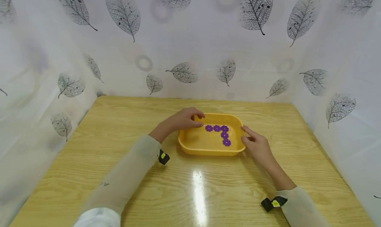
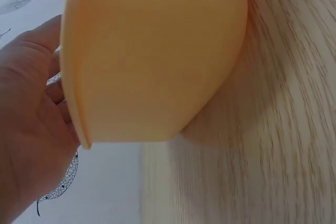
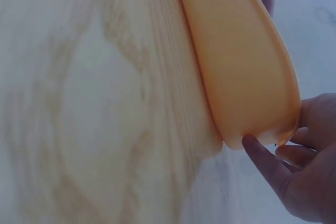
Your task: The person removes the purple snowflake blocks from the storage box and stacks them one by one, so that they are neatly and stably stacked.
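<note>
A yellow plastic basin (image 1: 208,152) stands on the wooden table. Several purple flower-shaped pieces (image 1: 224,135) lie inside it, forming a row with a bend down its right side. My left hand (image 1: 186,118) reaches over the basin's left end, thumb and fingers spread apart with nothing seen between them. In the left wrist view the basin wall (image 2: 157,61) hides part of its fingers. At the right end, my right hand (image 1: 259,149) holds the basin by its rim. One finger (image 3: 262,156) lies against the outer wall in the right wrist view.
The wooden table (image 1: 119,131) extends around the basin, with a bright reflection in front. A white curtain with leaf prints (image 1: 193,45) encloses the back and both sides. Black bands with small devices sit on the left wrist (image 1: 163,157) and right wrist (image 1: 274,203).
</note>
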Demonstrator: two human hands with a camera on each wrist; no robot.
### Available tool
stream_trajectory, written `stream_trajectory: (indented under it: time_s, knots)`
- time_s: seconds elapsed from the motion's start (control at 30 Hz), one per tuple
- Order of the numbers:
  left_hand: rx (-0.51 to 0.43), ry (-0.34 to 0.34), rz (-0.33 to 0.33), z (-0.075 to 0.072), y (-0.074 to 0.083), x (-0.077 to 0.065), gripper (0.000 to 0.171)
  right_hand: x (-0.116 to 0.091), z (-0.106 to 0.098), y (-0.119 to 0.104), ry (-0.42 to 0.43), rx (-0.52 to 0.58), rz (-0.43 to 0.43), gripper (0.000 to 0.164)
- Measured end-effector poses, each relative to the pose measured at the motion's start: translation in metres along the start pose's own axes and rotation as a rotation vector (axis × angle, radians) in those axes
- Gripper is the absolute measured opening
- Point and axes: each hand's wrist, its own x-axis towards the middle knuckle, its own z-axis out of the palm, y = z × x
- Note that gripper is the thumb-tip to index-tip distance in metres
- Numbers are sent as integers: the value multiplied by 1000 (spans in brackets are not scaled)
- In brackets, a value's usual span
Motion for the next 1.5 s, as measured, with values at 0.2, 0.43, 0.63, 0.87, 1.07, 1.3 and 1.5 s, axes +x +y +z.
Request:
stream_trajectory:
  time_s: [0.2, 0.43, 0.63, 0.87, 1.07, 1.3, 1.5]
  knots:
    - [23, -69, -49, 10, 3, 15, 44, 0, 0, -1, 1, -10, 2, 48]
    - [0, -88, -101, 19, 9, 24, 43, 0, 1, -2, 15, 11, -19, 48]
    - [12, -155, -156, 27, 9, 28, 45, 0, 1, -1, 4, 10, -18, 48]
    - [76, -175, -135, 35, 6, 33, 36, 0, -1, -1, 1, 10, -10, 49]
    - [94, -180, -123, 40, 6, 33, 34, -1, 0, -1, 0, 11, -6, 49]
    - [98, -191, -123, 43, 9, 29, 41, -1, 0, -1, 2, 5, -11, 48]
    - [101, -205, -89, 46, 7, 33, 41, -2, -2, -2, 0, 10, -16, 48]
